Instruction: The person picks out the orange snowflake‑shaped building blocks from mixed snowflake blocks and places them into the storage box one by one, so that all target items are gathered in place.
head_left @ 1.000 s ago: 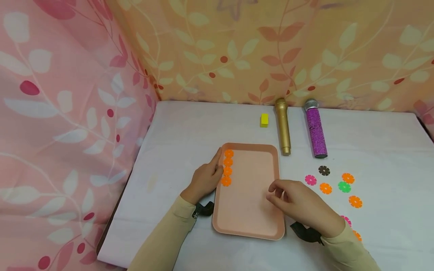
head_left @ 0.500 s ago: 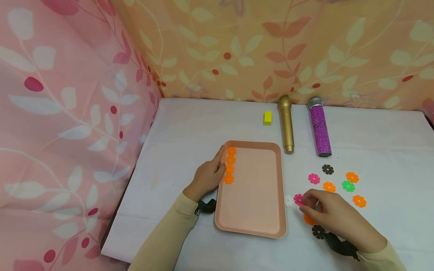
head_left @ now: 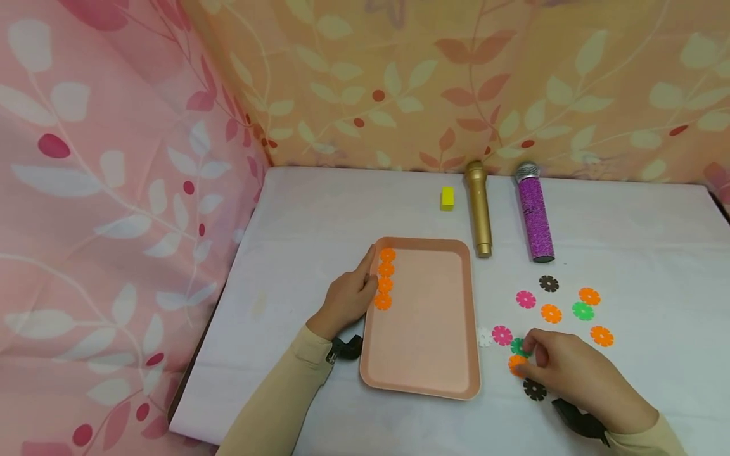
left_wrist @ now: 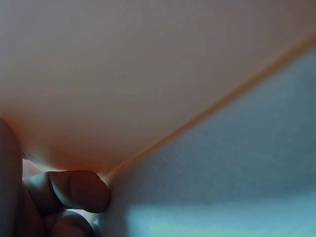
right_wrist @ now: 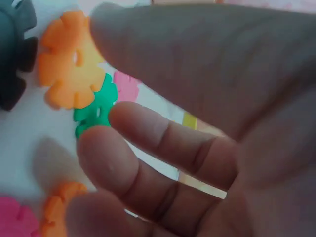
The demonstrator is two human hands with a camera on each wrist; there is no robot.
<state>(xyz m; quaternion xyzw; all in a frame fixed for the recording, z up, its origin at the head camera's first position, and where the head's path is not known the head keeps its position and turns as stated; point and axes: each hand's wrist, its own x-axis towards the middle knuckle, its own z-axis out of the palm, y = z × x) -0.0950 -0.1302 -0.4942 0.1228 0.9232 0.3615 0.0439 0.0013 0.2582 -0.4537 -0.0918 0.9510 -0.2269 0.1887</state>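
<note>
My left hand (head_left: pixel 344 300) holds the left rim of a pink rectangular tray (head_left: pixel 419 383); in the left wrist view its curled fingers (left_wrist: pixel 81 190) meet the tray's edge. Orange notched plastic discs (head_left: pixel 384 285) lie in a column along the tray's left side. To the right of the tray, my right hand (head_left: pixel 578 373) hovers low over loose discs. Its thumb touches or almost touches an orange disc (right_wrist: pixel 71 59), while the other fingers stand apart from the thumb. A green disc (right_wrist: pixel 96 111) lies partly under that orange one, beside a pink disc (head_left: pixel 502 335).
A black disc (head_left: pixel 535 389) and a white disc (head_left: pixel 485 337) lie near the right hand. Farther back are more pink, black, orange and green discs (head_left: pixel 583 311). A gold microphone (head_left: pixel 480 212), a purple glittery microphone (head_left: pixel 535 218) and a yellow block (head_left: pixel 447 199) are behind the tray.
My right hand has moved from above the tray's right edge to the loose discs on the right, then slightly lower toward the orange disc. The left hand has stayed at the tray.
</note>
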